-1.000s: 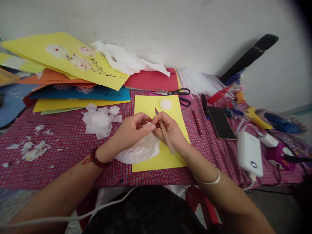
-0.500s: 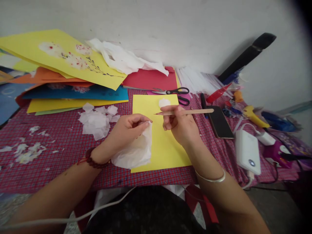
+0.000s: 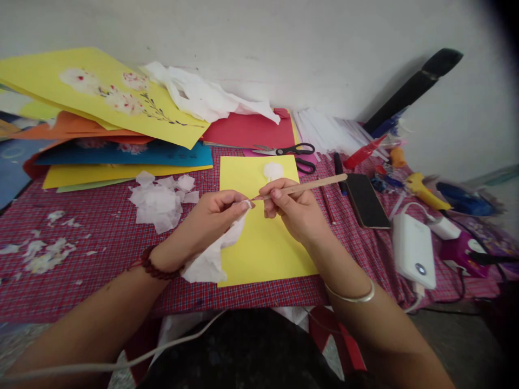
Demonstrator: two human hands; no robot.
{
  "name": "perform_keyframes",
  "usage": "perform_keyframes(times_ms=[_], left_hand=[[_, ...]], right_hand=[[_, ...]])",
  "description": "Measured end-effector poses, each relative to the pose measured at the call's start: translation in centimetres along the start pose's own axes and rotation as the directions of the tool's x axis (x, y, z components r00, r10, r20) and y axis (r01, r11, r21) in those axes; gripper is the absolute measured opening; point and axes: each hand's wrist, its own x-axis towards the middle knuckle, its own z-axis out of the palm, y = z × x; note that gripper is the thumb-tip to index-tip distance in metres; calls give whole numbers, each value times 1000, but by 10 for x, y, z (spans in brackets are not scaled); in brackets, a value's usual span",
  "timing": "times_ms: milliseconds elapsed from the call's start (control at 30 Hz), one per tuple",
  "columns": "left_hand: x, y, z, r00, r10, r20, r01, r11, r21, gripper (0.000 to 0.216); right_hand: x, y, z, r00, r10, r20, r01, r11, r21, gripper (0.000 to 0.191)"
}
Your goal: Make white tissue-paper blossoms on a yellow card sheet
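Here on the left, the piled tissue pieces [image 3: 158, 202] could scatter if my wrist brushes them; my left hand [image 3: 221, 210] has its grip pinched on white tissue [image 3: 206, 265] overhanging the yellow sheet [image 3: 270, 248], liable to rip under a tug. And my right hand [image 3: 298, 208] grips the pointed wooden stick [image 3: 324, 182], tip right by my left fingertips: a slip might pierce paper or prick skin!

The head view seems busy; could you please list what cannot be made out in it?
Head view, white tissue: pinched part hidden by the left hand.
Head view, wooden stick: pointed end too small to tell whether it touches the tissue.
Head view, blue card: upper part covered by the orange sheets.
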Motion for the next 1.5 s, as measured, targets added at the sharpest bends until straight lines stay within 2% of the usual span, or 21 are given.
perform_keyframes(times_ms=[333, 500, 733, 867, 967, 1233, 1500], left_hand=[[1, 2, 1, 999, 42, -11, -41, 998, 47, 22], [1, 4, 3, 995, 101, -11, -100, 989, 109, 18], [0, 0, 4, 994, 109, 9, -109, 986, 130, 18], [1, -1, 4, 995, 89, -39, -84, 990, 118, 15], [1, -1, 4, 992, 106, -75, -94, 985, 148, 14], [1, 0, 2, 986, 139, -91, -119, 972, 201, 16], [0, 2, 4, 987, 141, -79, -118, 963, 242, 16]], right_hand=[[-1, 1, 1, 1000, 10, 0, -10, 999, -36, 21], [-1, 3, 2, 1000, 3, 13, -3, 1000, -24, 18], [-3, 8, 5, 996, 74, 56, -74, 997, 4, 21], [-2, 3, 4, 995, 95, -15, -93, 992, 82, 22], [-1, 1, 3, 994, 76, -83, -72, 996, 46, 23], [-1, 2, 2, 1000, 13, -26, -13, 1000, -17, 15], [-2, 2, 2, 999, 23, -36, -26, 996, -86, 20]])
